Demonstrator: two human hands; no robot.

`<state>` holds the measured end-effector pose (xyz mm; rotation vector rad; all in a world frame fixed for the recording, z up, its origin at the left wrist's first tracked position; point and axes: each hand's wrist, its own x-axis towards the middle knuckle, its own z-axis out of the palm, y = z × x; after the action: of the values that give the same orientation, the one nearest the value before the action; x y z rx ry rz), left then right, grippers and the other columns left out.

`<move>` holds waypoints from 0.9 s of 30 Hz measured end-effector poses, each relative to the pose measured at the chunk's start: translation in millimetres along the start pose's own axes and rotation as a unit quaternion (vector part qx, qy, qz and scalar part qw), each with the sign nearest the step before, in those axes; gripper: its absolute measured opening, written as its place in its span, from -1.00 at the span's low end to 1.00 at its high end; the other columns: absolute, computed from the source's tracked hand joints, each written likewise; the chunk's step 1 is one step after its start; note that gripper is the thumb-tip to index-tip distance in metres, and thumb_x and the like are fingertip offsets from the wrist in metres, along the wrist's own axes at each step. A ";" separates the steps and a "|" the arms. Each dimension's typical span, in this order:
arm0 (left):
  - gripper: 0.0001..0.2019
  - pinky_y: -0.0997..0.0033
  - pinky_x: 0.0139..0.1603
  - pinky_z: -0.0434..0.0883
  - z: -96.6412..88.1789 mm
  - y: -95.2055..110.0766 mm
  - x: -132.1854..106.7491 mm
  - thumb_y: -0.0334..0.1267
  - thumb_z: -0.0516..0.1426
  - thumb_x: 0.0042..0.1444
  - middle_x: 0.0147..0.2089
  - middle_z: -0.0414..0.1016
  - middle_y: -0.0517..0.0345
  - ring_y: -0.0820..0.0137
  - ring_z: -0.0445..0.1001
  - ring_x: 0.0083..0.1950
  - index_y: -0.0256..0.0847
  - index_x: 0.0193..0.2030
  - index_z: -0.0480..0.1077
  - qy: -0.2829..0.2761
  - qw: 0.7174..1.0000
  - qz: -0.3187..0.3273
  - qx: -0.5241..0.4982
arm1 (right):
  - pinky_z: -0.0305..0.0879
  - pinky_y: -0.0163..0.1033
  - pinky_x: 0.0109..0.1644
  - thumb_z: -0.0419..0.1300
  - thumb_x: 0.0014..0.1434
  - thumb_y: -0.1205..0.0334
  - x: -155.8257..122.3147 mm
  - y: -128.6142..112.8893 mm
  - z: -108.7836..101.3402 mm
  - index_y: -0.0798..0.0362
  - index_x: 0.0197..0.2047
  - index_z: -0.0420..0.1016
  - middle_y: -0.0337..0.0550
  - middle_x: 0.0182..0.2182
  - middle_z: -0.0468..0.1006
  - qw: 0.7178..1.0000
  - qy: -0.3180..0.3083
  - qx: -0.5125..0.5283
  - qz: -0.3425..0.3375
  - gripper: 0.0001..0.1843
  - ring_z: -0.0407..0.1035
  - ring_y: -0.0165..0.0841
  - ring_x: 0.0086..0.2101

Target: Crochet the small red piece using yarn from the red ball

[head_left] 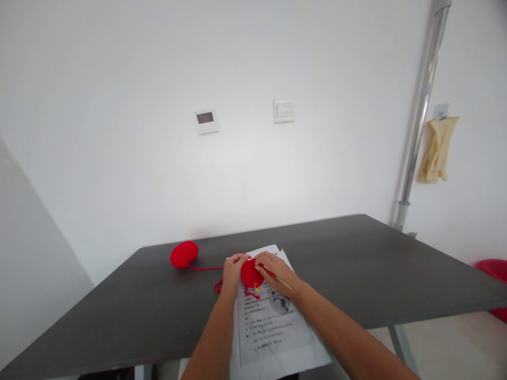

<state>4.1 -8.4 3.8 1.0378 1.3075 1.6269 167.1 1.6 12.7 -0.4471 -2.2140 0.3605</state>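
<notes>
A round red crochet piece is held between my two hands above a printed sheet of paper. My left hand is closed on its left edge, with red yarn running by the fingers. In my right hand is a crochet hook, its pale end pointing down to the right and its tip hidden at the piece. A yellow stitch marker hangs at the piece's lower edge beside a loose yarn tail. From a red ball of yarn, a strand leads to my left hand.
The dark grey table stands against a white wall. On the wall are a thermostat panel and a light switch. A metal pole rises behind the table's right side, near hanging yellow gloves. A red basin sits at far right.
</notes>
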 end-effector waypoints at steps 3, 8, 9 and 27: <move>-0.79 0.40 -0.31 0.33 0.6 0.4 0.0 -0.19 0.24 -0.24 -0.40 0.54 0.06 0.34 0.43 -0.36 -0.28 -0.45 0.51 -0.028 0.999 0.013 0.007 | 0.25 -0.19 -0.10 -0.03 0.22 0.35 -0.3 0.9 0.1 0.04 -0.23 0.29 -0.09 -0.25 0.42 1.000 0.001 -0.014 0.002 -0.89 0.29 -0.31 -0.21; -0.69 0.37 -0.23 0.35 1.4 -0.6 0.0 -0.27 0.26 -0.27 -0.38 0.53 0.07 0.33 0.44 -0.32 -0.28 -0.29 0.52 -0.060 0.998 0.027 0.018 | 0.25 -0.19 -0.10 -0.01 0.22 0.34 -0.4 1.6 -0.9 0.03 -0.23 0.29 -0.09 -0.23 0.42 1.000 0.003 -0.019 0.001 -0.90 0.28 -0.30 -0.19; -0.68 0.37 -0.24 0.35 1.4 -0.9 0.0 -0.29 0.26 -0.27 -0.41 0.51 0.08 0.34 0.44 -0.34 -0.28 -0.27 0.52 -0.060 0.998 0.030 0.022 | 0.25 -0.19 -0.10 -0.01 0.22 0.34 -0.4 1.8 -1.0 0.02 -0.23 0.29 -0.09 -0.23 0.42 1.000 0.003 -0.018 0.000 -0.90 0.29 -0.30 -0.19; -0.68 0.41 -0.29 0.37 5.5 2.6 -1.9 -0.35 0.23 -0.25 -0.43 0.51 0.11 0.33 0.46 -0.35 -0.29 -0.24 0.50 -0.037 0.995 0.070 0.058 | 0.24 -0.19 -0.05 -0.04 0.26 0.28 -0.3 4.9 0.3 0.03 -0.19 0.36 -0.09 -0.20 0.47 0.999 0.020 -0.004 0.029 -0.83 0.31 -0.30 -0.16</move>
<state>9.7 -8.7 6.9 1.2732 1.3170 1.6152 168.0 5.8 10.4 -0.5192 -2.1668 0.3710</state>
